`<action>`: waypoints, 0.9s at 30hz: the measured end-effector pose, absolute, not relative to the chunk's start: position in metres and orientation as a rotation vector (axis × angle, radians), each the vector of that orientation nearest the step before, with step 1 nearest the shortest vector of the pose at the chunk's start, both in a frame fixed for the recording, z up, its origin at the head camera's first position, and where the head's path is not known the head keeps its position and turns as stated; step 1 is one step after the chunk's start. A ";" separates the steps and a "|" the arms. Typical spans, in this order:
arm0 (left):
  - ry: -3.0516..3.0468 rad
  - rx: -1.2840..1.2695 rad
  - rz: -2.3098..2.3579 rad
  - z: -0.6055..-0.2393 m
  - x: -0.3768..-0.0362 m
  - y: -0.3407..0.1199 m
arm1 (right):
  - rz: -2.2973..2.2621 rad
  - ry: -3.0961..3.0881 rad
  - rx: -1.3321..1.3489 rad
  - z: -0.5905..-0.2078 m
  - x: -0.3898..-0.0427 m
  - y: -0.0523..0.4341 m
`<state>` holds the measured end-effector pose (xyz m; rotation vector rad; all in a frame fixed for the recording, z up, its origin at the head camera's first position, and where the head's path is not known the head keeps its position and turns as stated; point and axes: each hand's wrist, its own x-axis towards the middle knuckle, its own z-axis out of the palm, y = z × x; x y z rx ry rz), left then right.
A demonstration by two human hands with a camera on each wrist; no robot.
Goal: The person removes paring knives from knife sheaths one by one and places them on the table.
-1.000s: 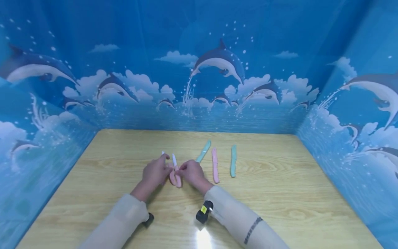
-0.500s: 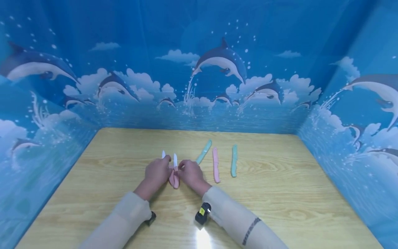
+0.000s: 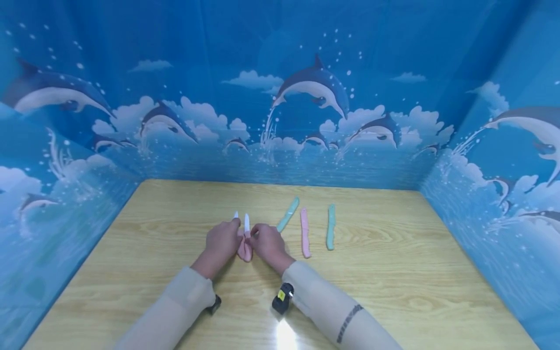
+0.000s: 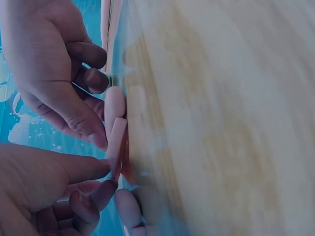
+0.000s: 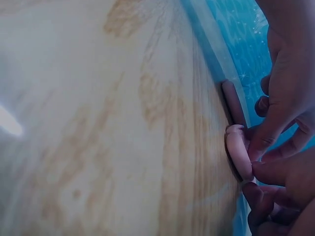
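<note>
Two white blades with pink handles show between the hands in the head view: a right pink folding knife (image 3: 247, 249) and a left pink folding knife (image 3: 240, 250), side by side, blades pointing away from me. My left hand (image 3: 221, 241) pinches the left one near the top of its handle and covers part of its blade. My right hand (image 3: 268, 241) pinches the right one with thumb and fingers where blade meets handle. In the left wrist view the fingertips of both hands come close together at the pink handles (image 4: 116, 145), just over the table.
Right of my hands lie a tilted green folding knife (image 3: 288, 214), a folded pink knife (image 3: 305, 233) and a folded green knife (image 3: 330, 227). The wooden table (image 3: 385, 282) meets a blue dolphin-print curtain (image 3: 280, 165) at the back and sides.
The left blade has shifted right, nearer the other blade. The right knife's handle has swung left, so the two handles lie closer together. Both hands keep their hold.
</note>
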<state>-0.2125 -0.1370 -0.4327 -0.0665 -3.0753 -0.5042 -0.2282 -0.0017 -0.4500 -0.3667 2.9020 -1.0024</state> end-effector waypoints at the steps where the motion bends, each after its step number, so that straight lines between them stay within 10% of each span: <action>1: -3.079 -0.065 -0.504 -0.433 -0.213 -0.137 | -0.998 2.907 -0.362 -0.451 -0.229 -0.002; 27: -3.016 -0.088 -0.525 -0.432 -0.217 -0.128 | -1.005 2.950 -0.368 -0.443 -0.237 0.017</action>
